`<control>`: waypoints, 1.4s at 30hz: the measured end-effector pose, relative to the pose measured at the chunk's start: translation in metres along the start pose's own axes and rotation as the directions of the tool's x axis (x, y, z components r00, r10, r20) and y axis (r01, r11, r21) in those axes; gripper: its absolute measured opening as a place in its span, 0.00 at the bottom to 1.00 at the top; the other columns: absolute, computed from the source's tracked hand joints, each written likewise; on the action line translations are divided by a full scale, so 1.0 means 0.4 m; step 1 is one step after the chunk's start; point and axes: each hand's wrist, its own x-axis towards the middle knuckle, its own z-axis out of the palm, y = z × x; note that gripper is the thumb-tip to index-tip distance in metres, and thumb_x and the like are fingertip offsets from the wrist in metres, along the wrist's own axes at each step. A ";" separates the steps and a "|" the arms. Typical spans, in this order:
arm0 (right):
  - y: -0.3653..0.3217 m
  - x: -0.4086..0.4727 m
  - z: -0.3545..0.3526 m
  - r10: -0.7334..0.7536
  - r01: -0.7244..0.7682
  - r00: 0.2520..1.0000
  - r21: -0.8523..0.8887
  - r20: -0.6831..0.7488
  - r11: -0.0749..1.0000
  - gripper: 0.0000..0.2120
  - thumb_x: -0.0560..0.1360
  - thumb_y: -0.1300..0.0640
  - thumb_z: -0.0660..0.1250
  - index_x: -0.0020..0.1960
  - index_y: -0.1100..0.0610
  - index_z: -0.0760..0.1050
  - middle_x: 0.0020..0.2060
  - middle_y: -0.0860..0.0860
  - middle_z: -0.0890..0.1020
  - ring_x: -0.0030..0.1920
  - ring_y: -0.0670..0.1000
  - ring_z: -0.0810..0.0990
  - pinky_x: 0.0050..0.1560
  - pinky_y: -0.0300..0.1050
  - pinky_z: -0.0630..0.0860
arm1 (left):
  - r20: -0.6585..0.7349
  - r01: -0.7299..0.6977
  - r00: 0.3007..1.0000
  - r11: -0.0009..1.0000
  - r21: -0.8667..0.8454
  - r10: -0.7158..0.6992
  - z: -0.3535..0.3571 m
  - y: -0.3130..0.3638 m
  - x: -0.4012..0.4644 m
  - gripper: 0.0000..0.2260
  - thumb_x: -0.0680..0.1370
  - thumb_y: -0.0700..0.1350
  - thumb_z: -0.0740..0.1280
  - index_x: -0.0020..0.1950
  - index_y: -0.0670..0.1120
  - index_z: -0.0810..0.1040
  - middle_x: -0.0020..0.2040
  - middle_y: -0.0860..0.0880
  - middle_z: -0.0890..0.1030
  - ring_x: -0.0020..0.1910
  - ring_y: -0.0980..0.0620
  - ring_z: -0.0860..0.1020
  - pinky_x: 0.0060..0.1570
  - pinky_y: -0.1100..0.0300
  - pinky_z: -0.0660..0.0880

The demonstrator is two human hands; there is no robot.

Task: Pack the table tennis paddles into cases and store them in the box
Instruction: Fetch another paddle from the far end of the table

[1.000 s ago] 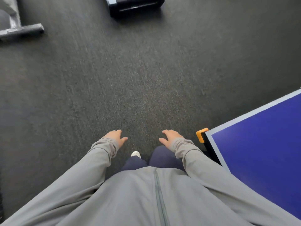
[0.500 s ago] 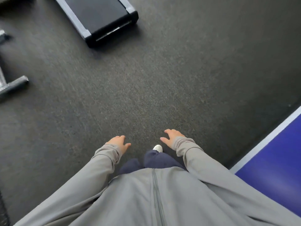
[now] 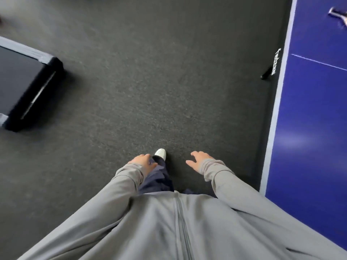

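Nothing looks packed yet — both the left hand point(image 3: 142, 162) and the right hand point(image 3: 200, 161) hang loose and hold nothing above the dark floor point(image 3: 150, 91). A blurred shape, possibly 1 paddle point(image 3: 338, 17), lies far up the blue table point(image 3: 309, 119); no cases or box show, so the whole job seems left.

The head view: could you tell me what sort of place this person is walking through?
Probably a gym or recreation room: a blue table tennis table, what looks like a treadmill end, and dark carpeted floor.
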 end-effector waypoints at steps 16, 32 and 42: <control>-0.035 0.185 -0.339 0.267 -0.243 0.963 0.300 -0.041 0.923 0.23 0.78 0.43 0.56 0.68 0.53 0.65 0.67 0.53 0.69 0.68 0.56 0.67 0.66 0.52 0.66 | 0.084 -0.231 0.973 0.905 0.358 0.216 -0.501 0.244 0.407 0.23 0.78 0.54 0.60 0.70 0.46 0.66 0.69 0.44 0.69 0.68 0.44 0.68 0.67 0.52 0.66; 0.275 0.383 -0.733 0.378 -0.243 0.919 0.594 -0.113 0.767 0.26 0.78 0.43 0.57 0.71 0.53 0.61 0.70 0.54 0.67 0.70 0.56 0.65 0.68 0.52 0.65 | 0.195 -0.412 0.909 0.718 0.562 0.369 -0.684 0.880 0.628 0.23 0.79 0.55 0.59 0.72 0.47 0.65 0.69 0.44 0.70 0.67 0.43 0.69 0.66 0.51 0.67; 0.459 0.395 -0.936 0.568 -0.189 0.800 0.816 -0.195 0.547 0.26 0.78 0.44 0.56 0.72 0.55 0.60 0.70 0.54 0.67 0.70 0.55 0.65 0.70 0.53 0.63 | 0.334 -0.673 0.694 0.409 0.616 0.638 -0.771 1.356 0.768 0.24 0.78 0.57 0.60 0.70 0.46 0.68 0.68 0.43 0.72 0.67 0.44 0.69 0.66 0.52 0.67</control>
